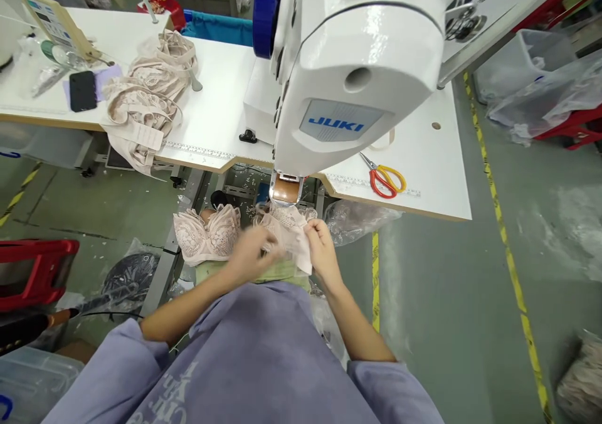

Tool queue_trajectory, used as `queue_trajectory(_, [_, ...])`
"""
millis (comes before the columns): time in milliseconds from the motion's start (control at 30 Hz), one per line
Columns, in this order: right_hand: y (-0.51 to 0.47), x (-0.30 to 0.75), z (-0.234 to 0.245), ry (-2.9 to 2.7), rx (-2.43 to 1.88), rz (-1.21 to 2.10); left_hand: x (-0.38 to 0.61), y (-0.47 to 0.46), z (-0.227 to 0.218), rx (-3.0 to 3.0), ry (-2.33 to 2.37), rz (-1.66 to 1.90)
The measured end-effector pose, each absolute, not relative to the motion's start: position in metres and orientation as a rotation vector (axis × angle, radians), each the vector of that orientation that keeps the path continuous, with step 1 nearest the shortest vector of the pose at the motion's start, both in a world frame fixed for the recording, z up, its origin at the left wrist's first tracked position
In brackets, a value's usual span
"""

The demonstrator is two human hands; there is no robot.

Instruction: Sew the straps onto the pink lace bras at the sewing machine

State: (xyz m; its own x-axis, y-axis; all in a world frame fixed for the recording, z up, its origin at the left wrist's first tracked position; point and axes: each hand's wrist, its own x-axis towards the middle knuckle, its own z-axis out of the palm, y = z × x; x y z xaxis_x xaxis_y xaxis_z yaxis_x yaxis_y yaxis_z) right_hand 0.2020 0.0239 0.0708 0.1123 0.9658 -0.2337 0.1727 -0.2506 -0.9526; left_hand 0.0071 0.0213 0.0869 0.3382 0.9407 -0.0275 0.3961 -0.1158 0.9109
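Note:
A pale pink lace bra (209, 237) lies across my lap below the table edge. My left hand (251, 254) is blurred by motion and rests on the right part of the lace fabric (294, 236). My right hand (322, 248) pinches the same piece of fabric at its right edge, fingers closed on it. Just above both hands hangs the presser end (286, 189) of a white JUKI sewing machine (357, 66).
A pile of pink lace bras (150, 95) lies on the white table (211, 123) at the left, near a black phone (82, 90). Red-and-yellow scissors (385, 179) lie right of the machine. Red crates, plastic bags and bins stand on the green floor.

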Motion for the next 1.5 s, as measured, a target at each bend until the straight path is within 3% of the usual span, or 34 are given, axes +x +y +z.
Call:
queue_trajectory(133, [0.005,0.171,0.062,-1.119,-1.558,1.071,0.018,0.007,0.065,1.273,0.761,0.546])
queue_trajectory(367, [-0.016,0.129,0.049,-1.090,-1.422,0.846,0.033,0.002,0.064,0.666,1.093,0.951])
queue_trajectory(533, [-0.012,0.152,0.056,-1.260,-1.448,0.910,0.024,0.009,0.087,1.006,1.239,0.966])
queue_trajectory(667, [0.006,0.197,0.083,-1.692,-1.308,0.627,0.005,0.023,0.111,1.400,1.136,0.604])
queue_trajectory(800, [0.022,0.218,0.108,-2.174,-1.079,0.996,-0.001,0.028,0.123,1.473,0.999,0.384])
queue_trajectory(900, [0.022,0.220,0.113,-2.182,-1.151,1.150,0.000,0.029,0.122,1.433,0.952,0.356])
queue_trajectory(1100, [0.005,0.222,0.103,-1.632,-1.511,0.799,0.001,0.030,0.117,1.035,1.052,0.625])
queue_trajectory(1500, [-0.002,0.181,0.108,-1.670,-1.354,0.557,0.027,0.019,0.114,0.845,1.163,0.930])
